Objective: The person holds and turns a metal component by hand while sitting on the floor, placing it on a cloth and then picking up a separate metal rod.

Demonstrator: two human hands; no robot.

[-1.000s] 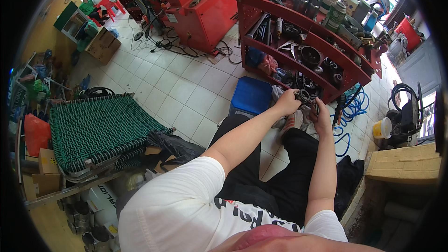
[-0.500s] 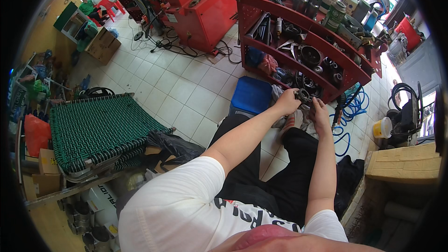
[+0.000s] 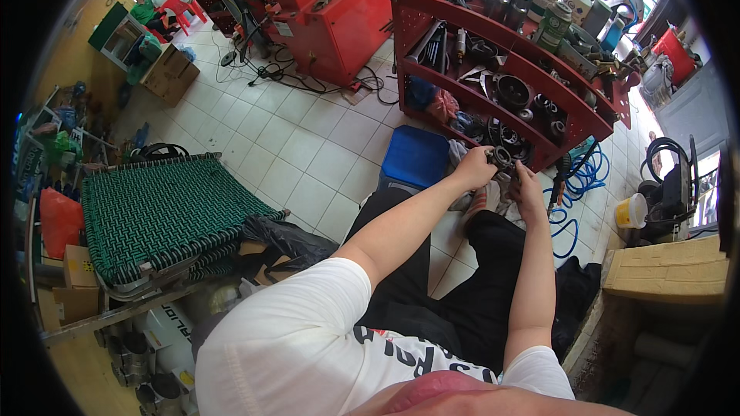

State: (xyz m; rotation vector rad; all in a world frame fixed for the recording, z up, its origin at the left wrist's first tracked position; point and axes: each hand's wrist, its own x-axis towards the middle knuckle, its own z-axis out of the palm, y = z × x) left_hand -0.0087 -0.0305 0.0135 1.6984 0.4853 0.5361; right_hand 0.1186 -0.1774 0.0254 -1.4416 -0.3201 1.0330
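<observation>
My left hand point(image 3: 475, 169) is closed on a dark, round metal part point(image 3: 501, 158), ring-like with a hole in its middle. Close against the part's right side is my right hand point(image 3: 528, 194), its fingers pinched together. Whatever those fingers hold is too small to make out. Both arms reach forward over my black-trousered legs. Beneath the hands lie a pale, stained cloth point(image 3: 505, 208) and one of my feet point(image 3: 481, 202).
Ahead stands a red tool cart point(image 3: 493, 35) loaded with tools, bottles and metal parts. A blue-topped stool or box point(image 3: 415, 157) sits left of my hands. Coiled blue hose point(image 3: 590, 173) lies at right, near a yellowish bucket point(image 3: 632, 211). A green woven folding bed point(image 3: 166, 216) stands at left.
The fingers of my right hand have shifted slightly beside the metal part. My left hand keeps its grip in the same place.
</observation>
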